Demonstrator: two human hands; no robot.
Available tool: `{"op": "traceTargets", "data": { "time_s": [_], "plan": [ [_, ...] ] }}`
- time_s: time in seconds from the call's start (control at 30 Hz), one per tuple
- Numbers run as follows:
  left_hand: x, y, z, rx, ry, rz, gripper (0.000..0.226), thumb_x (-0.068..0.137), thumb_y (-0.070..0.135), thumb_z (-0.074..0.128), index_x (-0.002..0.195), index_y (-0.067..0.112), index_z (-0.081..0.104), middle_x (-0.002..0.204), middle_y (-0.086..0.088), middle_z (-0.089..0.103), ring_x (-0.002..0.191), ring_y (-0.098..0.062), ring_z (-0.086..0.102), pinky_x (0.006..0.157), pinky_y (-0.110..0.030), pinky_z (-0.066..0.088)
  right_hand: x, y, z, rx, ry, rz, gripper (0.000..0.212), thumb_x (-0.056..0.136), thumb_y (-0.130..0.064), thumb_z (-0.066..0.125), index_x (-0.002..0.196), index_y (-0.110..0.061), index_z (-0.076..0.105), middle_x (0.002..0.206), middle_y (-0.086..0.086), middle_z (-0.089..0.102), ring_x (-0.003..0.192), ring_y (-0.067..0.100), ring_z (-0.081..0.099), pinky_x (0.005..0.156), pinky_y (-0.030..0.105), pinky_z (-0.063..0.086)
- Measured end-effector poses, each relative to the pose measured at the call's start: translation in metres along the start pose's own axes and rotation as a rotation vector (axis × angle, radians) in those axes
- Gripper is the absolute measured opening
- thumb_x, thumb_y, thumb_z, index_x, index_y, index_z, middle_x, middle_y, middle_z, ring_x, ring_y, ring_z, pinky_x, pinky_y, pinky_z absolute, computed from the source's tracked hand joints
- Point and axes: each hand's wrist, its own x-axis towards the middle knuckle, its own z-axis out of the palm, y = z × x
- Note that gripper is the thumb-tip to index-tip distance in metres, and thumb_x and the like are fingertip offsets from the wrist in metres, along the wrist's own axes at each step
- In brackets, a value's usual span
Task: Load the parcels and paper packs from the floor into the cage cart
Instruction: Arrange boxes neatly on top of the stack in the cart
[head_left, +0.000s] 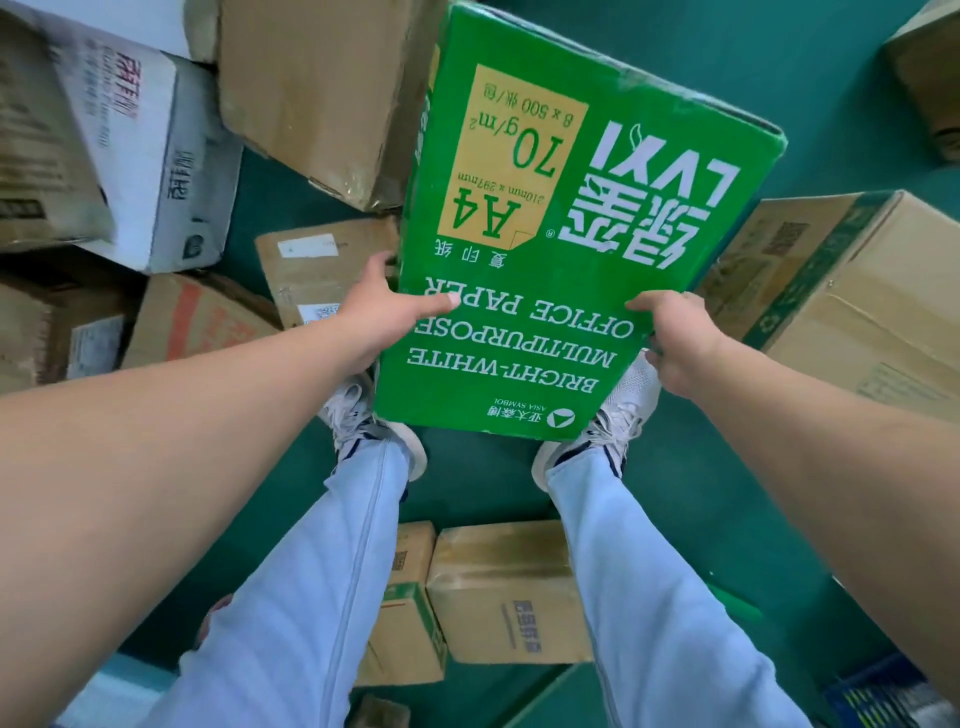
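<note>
A large green box of A4 office paper (561, 171) is tilted up in front of me, above my feet. My left hand (387, 306) grips its left edge, thumb lying across the printed face and fingers behind the side. My right hand (675, 338) grips the box's lower right edge, fingers curled round it. Brown cardboard parcels lie around on the green floor (779, 493): a flat one with a white label (322, 270) just left of the box, a big one (322, 88) behind it. The cage cart is not in view.
A white printed carton (150, 156) and more brown boxes crowd the left. A long brown carton with green tape (852, 306) lies at the right. Two small parcels (498, 592) sit on the floor between and behind my legs. A blue crate (883, 696) shows at the lower right corner.
</note>
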Motion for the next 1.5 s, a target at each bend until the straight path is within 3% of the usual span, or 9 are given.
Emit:
{"op": "traceTargets", "data": {
  "time_s": [0.33,0.47,0.57,0.7,0.83,0.97,1.1,1.23,1.5],
  "plan": [
    [-0.160,0.040,-0.112,-0.345,-0.023,-0.040,0.062,0.082,0.066,0.075,0.123,0.023,0.054,0.116,0.001,0.071,0.091,-0.022,0.074,0.077,-0.039,0.061,-0.187,-0.054,-0.008,0.070,-0.078,-0.173,0.072,0.084,-0.028,0.071,0.147,-0.028,0.037,0.141,0.000,0.048,0.126,0.031,0.051,0.107,0.058,0.045],
    [-0.223,0.019,-0.169,-0.415,-0.066,-0.070,0.119,0.049,0.080,0.088,0.143,0.016,0.052,0.127,-0.012,0.071,0.102,-0.036,0.074,0.086,-0.060,0.060,-0.290,-0.072,-0.008,-0.054,-0.135,-0.228,0.093,0.067,-0.044,0.083,0.150,-0.035,0.041,0.147,-0.003,0.048,0.128,0.031,0.049,0.108,0.058,0.039],
    [-0.325,0.018,-0.206,-0.537,-0.102,-0.096,0.086,0.072,0.065,0.082,0.134,0.009,0.061,0.115,-0.016,0.076,0.099,-0.038,0.075,0.082,-0.057,0.061,-0.379,-0.071,-0.010,-0.179,-0.149,-0.274,0.086,0.090,-0.054,0.072,0.160,-0.033,0.026,0.163,0.003,0.032,0.143,0.035,0.037,0.112,0.054,0.034],
    [-0.434,-0.005,-0.241,-0.735,-0.080,-0.105,0.066,0.082,0.062,0.076,0.128,0.016,0.064,0.115,-0.016,0.076,0.100,-0.038,0.075,0.078,-0.055,0.062,-0.484,-0.064,-0.012,-0.446,-0.255,-0.175,0.124,0.055,-0.085,0.078,0.155,-0.027,0.034,0.152,0.014,0.052,0.131,0.038,0.057,0.109,0.062,0.044],
    [-0.519,-0.050,-0.266,-0.866,0.036,-0.095,0.083,0.068,0.069,0.083,0.133,0.021,0.063,0.126,-0.013,0.072,0.107,-0.038,0.072,0.087,-0.058,0.060,-0.572,-0.067,-0.009,-0.548,-0.377,-0.194,0.079,0.072,-0.070,0.075,0.121,-0.010,0.064,0.100,0.012,0.079,0.085,0.030,0.078,0.077,0.041,0.060],
    [-0.605,-0.092,-0.259,-1.042,0.127,-0.080,0.098,0.056,0.079,0.084,0.135,0.025,0.064,0.134,-0.011,0.068,0.113,-0.036,0.069,0.093,-0.059,0.057,-0.649,-0.068,0.003,-0.602,-0.423,-0.326,0.061,0.083,-0.057,0.077,0.118,-0.008,0.066,0.096,0.014,0.079,0.079,0.033,0.078,0.072,0.043,0.061],
    [-0.689,-0.114,-0.239,-1.126,0.184,-0.065,0.064,0.088,0.074,0.060,0.134,0.029,0.058,0.134,-0.001,0.064,0.121,-0.021,0.061,0.098,-0.041,0.051,-0.709,-0.066,0.021,-0.696,-0.475,-0.431,0.062,0.080,-0.054,0.081,0.121,-0.010,0.067,0.100,0.015,0.079,0.087,0.036,0.077,0.075,0.047,0.062],
    [-0.729,-0.165,-0.218,-1.226,0.270,-0.028,0.118,0.054,0.097,0.067,0.155,0.043,0.038,0.166,0.000,0.032,0.149,-0.031,0.035,0.120,-0.058,0.029,-0.756,-0.055,0.051,-0.847,-0.552,-0.521,0.065,0.078,-0.055,0.083,0.121,-0.009,0.067,0.099,0.015,0.079,0.087,0.037,0.077,0.082,0.051,0.062],
    [-0.779,-0.238,-0.185,-1.503,0.364,-0.064,0.077,0.077,0.081,0.066,0.133,0.028,0.065,0.125,-0.008,0.074,0.111,-0.030,0.072,0.102,-0.051,0.054,-0.812,-0.006,0.143,-1.047,-0.654,-0.606,0.060,0.085,-0.051,0.078,0.125,-0.009,0.063,0.100,0.017,0.078,0.078,0.035,0.077,0.053,0.039,0.060]
  ]
}}
